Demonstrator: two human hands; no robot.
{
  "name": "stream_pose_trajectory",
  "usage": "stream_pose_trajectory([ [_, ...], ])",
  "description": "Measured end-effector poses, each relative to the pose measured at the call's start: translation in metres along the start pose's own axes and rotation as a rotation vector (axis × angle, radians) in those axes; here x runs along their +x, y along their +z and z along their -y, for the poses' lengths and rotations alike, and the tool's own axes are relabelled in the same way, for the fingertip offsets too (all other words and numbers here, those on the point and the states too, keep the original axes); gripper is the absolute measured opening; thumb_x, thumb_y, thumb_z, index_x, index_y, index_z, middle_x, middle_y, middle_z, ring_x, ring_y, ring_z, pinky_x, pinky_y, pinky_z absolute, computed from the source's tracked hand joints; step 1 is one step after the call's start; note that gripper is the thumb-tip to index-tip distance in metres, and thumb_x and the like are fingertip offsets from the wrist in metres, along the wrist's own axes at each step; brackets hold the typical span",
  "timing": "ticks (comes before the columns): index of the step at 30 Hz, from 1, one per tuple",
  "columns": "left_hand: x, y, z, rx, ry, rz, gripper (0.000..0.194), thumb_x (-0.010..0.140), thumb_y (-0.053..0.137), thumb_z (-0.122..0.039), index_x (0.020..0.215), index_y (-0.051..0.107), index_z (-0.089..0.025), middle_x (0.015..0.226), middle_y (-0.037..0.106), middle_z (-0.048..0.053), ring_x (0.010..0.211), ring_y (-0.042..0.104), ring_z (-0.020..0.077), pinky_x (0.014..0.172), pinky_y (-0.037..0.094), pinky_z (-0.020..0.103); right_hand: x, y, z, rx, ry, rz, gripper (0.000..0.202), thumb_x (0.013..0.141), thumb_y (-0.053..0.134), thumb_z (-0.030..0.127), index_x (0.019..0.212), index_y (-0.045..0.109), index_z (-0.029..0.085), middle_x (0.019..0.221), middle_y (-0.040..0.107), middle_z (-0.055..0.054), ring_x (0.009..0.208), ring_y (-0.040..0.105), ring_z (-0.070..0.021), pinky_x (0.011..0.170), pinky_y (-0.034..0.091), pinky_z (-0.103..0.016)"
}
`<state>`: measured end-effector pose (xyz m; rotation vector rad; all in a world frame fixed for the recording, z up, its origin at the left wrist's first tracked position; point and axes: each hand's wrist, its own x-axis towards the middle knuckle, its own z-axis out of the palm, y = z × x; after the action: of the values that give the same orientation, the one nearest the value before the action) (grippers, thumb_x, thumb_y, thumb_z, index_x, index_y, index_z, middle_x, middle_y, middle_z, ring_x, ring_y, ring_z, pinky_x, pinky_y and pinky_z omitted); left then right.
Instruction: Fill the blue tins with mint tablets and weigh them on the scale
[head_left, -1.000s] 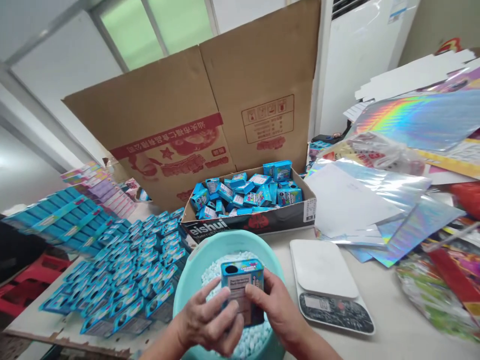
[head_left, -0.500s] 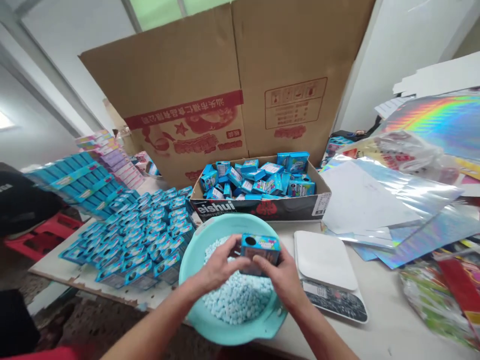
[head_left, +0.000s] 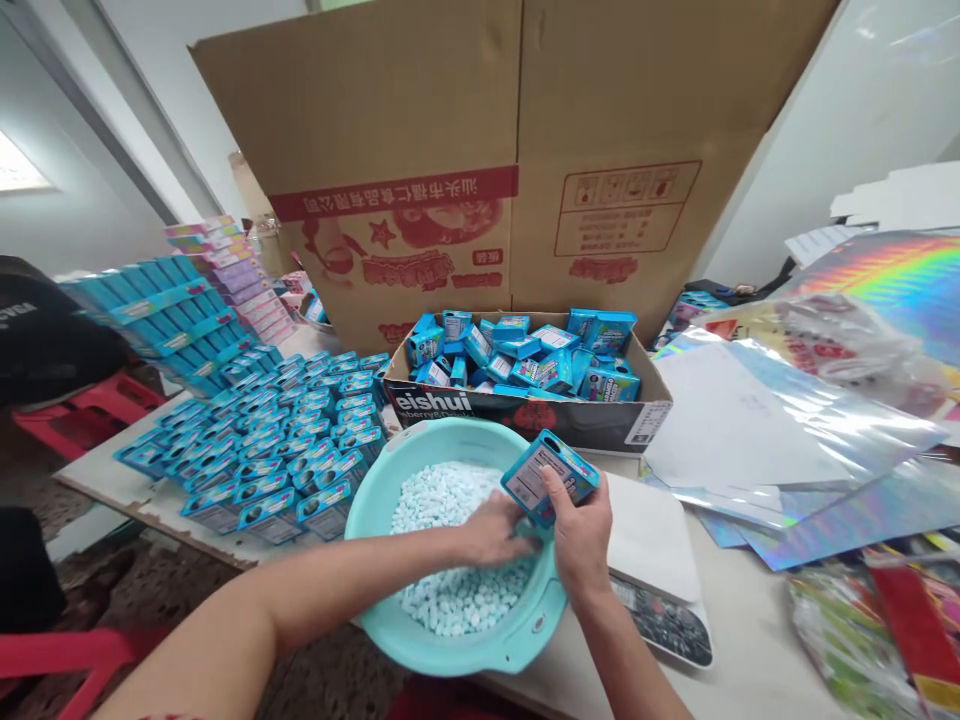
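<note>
My right hand [head_left: 581,535] is closed around a small blue candy box [head_left: 536,485], its thumb across the printed side. The box is tilted above the right side of a turquoise bowl [head_left: 367,590], with a dark round hole at its top end. Inside the bowl lies a heap of pale blue candies [head_left: 465,605]. Low over these candies, just below and left of the box, is my left hand [head_left: 499,535]. Motion smears its fingers, so I cannot make out whether they hold any candies.
Behind the bowl, an open carton [head_left: 517,412] holds jumbled blue boxes. Upright boxes [head_left: 262,470] stand in rows on the left, near stacked display packs [head_left: 165,315]. A kitchen scale [head_left: 652,535] sits right of the bowl, beside shiny sheets [head_left: 780,420]. A large cardboard panel [head_left: 420,110] rises behind.
My left hand has let go of the candy box and dropped into the bowl. My right hand now holds the box alone, tilted and farther right. The view has shifted slightly.
</note>
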<state>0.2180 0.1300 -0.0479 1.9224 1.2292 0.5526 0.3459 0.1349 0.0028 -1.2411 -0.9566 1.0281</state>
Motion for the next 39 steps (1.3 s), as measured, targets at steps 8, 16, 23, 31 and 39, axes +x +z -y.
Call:
stream_pose_trajectory([
  [8,-0.075,-0.046,0.003,0.429,0.129,0.363,0.029,0.082,0.052,-0.037,0.108,0.058,-0.024,0.104,0.059,0.007,0.096,0.052,0.0235,0.09,0.038,0.035,0.0,0.002,-0.002,-0.078,-0.048,0.046,0.047,0.067,0.071,0.049,0.096,0.052,0.019,0.086,0.062,-0.002,0.079,0.059,-0.0185,0.076,0.049,-0.034],
  [16,-0.055,-0.059,0.01,0.541,-0.419,0.167,0.055,0.08,0.049,-0.051,0.124,0.05,-0.018,0.128,0.045,0.017,0.117,0.04,0.0373,0.092,0.037,0.053,-0.003,0.003,0.003,-0.152,-0.119,0.09,0.044,0.067,0.07,0.049,0.094,0.052,0.019,0.082,0.063,-0.002,0.075,0.058,-0.018,0.073,0.047,-0.033],
  [23,-0.089,-0.032,-0.031,0.401,-0.392,0.389,0.063,0.075,0.047,-0.059,0.125,0.05,-0.02,0.124,0.049,0.017,0.112,0.046,0.0398,0.09,0.038,0.056,-0.002,0.004,0.002,-0.183,-0.123,0.147,0.045,0.069,0.069,0.048,0.097,0.051,0.019,0.083,0.066,-0.002,0.075,0.06,-0.0184,0.073,0.048,-0.033],
  [31,-0.088,-0.025,-0.029,0.337,-0.4,0.318,0.037,0.063,0.055,-0.03,0.098,0.064,-0.021,0.097,0.062,0.01,0.09,0.06,0.0321,0.075,0.046,0.04,0.0,0.003,-0.001,-0.264,-0.164,0.148,0.045,0.066,0.071,0.05,0.094,0.053,0.019,0.081,0.064,-0.001,0.073,0.058,-0.0182,0.071,0.047,-0.033],
  [39,-0.093,-0.045,-0.014,-0.576,-0.601,-0.275,0.011,0.056,0.058,-0.024,0.065,0.054,-0.019,0.058,0.05,-0.004,0.051,0.048,0.0111,0.045,0.034,0.02,-0.023,0.001,0.024,-0.417,-0.176,0.404,0.04,0.07,0.067,0.05,0.096,0.06,0.02,0.085,0.067,-0.003,0.078,0.06,-0.0214,0.072,0.047,-0.032],
])
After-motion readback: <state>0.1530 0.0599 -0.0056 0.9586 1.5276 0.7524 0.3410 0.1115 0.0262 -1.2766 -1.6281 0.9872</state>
